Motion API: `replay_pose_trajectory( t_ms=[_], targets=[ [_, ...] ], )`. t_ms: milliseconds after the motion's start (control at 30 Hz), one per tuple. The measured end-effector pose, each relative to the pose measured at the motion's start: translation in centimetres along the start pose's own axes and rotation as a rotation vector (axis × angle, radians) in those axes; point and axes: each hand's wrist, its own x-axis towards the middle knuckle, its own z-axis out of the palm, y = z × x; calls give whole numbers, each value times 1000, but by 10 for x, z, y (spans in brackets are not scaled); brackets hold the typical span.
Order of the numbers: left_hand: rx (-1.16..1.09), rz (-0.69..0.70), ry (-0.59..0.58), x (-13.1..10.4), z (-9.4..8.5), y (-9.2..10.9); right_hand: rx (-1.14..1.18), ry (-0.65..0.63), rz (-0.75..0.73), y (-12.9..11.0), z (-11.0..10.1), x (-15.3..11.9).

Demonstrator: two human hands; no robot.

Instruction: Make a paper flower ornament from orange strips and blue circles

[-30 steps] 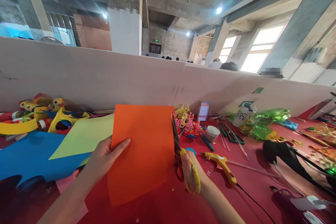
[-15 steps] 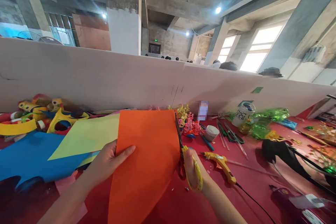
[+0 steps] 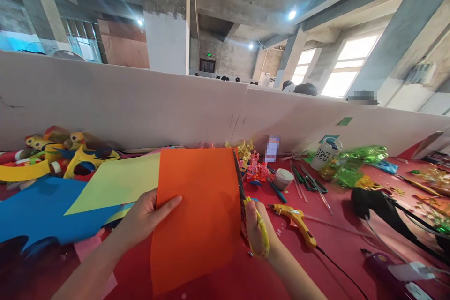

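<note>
An orange sheet of paper stands raised over the red table. My left hand pinches its left edge, thumb on the near face and fingers hidden behind. My right hand is wrapped round the yellow handles of a pair of scissors. Their dark blades run upward along the sheet's right edge, touching it. How far the blades are apart I cannot make out. Behind my left hand lie a pale yellow sheet and a blue sheet.
To the right lie a yellow glue gun with its cord, a white tub, green-handled scissors and a black strap. Green plastic bottles stand farther back. A white partition borders the table. Yellow paper crafts pile up left.
The lower part of the orange sheet has swung, so its bottom edge now shows above the table. My right hand and the scissors have shifted only slightly. My left hand keeps its grip.
</note>
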Motion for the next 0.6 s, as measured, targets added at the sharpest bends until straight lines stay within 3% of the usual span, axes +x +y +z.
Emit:
replay_pose_trajectory(
  t_ms=[267, 600],
  targets=[
    [41, -9, -54, 5, -8, -7, -30, -90, -60, -15, -5, -1],
    [53, -111, -206, 6, -23, -5, -7, 14, -31, 1, 14, -4]
  ],
)
